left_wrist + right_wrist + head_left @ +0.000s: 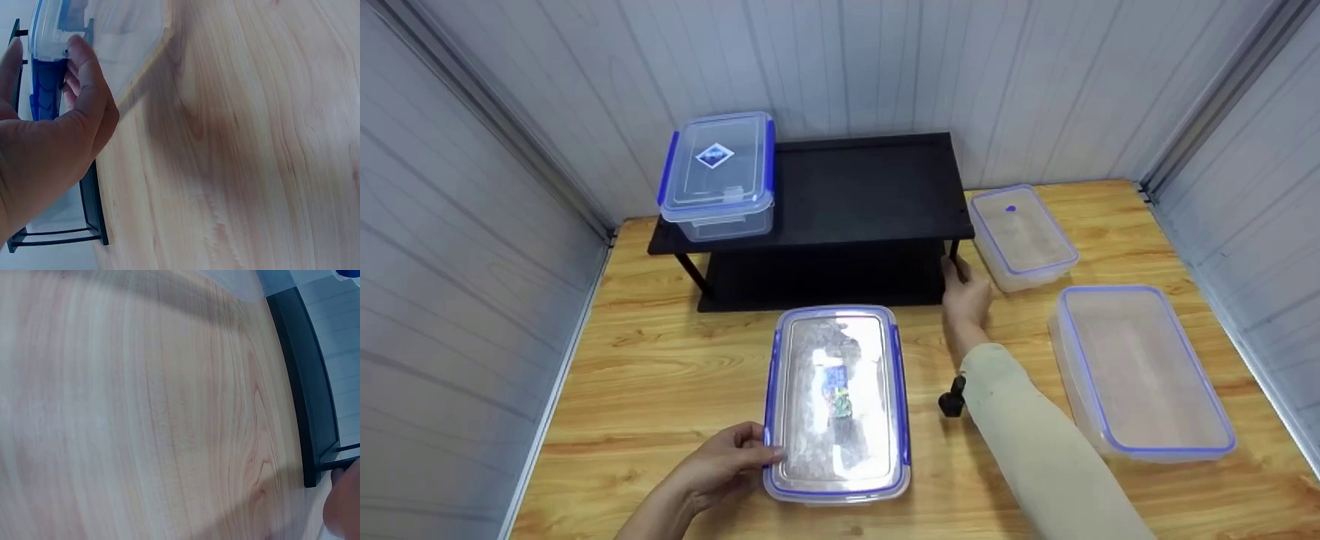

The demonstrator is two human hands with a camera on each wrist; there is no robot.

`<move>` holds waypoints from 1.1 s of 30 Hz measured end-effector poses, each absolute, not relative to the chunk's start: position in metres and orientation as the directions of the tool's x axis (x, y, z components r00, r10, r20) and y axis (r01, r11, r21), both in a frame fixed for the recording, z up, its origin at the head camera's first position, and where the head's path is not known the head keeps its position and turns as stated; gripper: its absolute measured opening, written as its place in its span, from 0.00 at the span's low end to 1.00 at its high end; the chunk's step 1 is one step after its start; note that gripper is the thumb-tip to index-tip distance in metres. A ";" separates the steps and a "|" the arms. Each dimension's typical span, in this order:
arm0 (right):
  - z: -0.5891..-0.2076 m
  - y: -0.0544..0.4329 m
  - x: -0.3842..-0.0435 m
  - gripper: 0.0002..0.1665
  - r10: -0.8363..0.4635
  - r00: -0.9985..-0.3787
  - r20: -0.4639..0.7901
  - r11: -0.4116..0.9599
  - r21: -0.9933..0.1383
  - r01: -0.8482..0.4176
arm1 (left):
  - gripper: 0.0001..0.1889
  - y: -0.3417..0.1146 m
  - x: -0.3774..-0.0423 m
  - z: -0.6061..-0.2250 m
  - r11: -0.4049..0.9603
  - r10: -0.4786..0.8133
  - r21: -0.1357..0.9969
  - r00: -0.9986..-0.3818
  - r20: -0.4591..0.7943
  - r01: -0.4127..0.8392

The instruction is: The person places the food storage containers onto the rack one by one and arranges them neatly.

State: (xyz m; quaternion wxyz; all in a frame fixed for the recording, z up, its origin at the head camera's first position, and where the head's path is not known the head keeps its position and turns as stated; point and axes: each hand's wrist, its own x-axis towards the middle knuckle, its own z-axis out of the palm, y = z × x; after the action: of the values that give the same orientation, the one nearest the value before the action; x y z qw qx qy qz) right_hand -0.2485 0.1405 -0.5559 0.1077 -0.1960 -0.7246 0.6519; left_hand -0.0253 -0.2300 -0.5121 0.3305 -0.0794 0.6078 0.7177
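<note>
In the head view a clear plastic food container with a blue-edged lid (810, 390) is at the front middle, before the shelf. My left hand (727, 459) holds its near left side, thumb over the lid's rim. The left wrist view shows the fingers (84, 64) at the container's corner, beside its blue clip (48, 84). Further back stands a black two-tier shelf rack (870, 187). My right hand (967, 296) grips its front right post, low down. Only part of that hand (343, 503) enters the right wrist view, next to the rack's end.
Another lidded container (720, 176) with blue clips sits on the rack's top left. Two open-looking tubs, a smaller tub (1027, 232) and a larger tub (1147, 367), stand at the right. Panelled walls (870, 67) enclose the wooden table (660, 360). A black device (952, 399) is at the right wrist.
</note>
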 end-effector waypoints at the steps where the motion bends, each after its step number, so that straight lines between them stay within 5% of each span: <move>1: -0.556 0.141 -0.249 0.26 0.422 -0.901 -0.103 0.069 -0.987 0.145 | 0.13 -0.229 -0.025 -0.512 -0.040 0.372 0.821 -0.772 -0.516 -0.569; 19: -0.557 0.141 -0.250 0.22 0.439 -0.899 0.012 0.179 -0.981 0.075 | 0.14 -0.219 -0.036 -0.501 -0.048 0.347 0.833 -0.791 -0.504 -0.552; 33: -0.556 0.142 -0.251 0.24 0.429 -0.899 -0.084 0.079 -0.988 0.130 | 0.25 -0.221 -0.040 -0.479 -0.043 0.379 0.824 -0.772 -0.510 -0.565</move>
State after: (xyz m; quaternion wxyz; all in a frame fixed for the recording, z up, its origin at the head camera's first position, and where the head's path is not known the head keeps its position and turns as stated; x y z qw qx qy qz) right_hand -0.2508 0.1419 -0.5560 0.1150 -0.1928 -0.7254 0.6507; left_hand -0.0401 -0.2212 -0.4789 0.3287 -0.0764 0.6088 0.7180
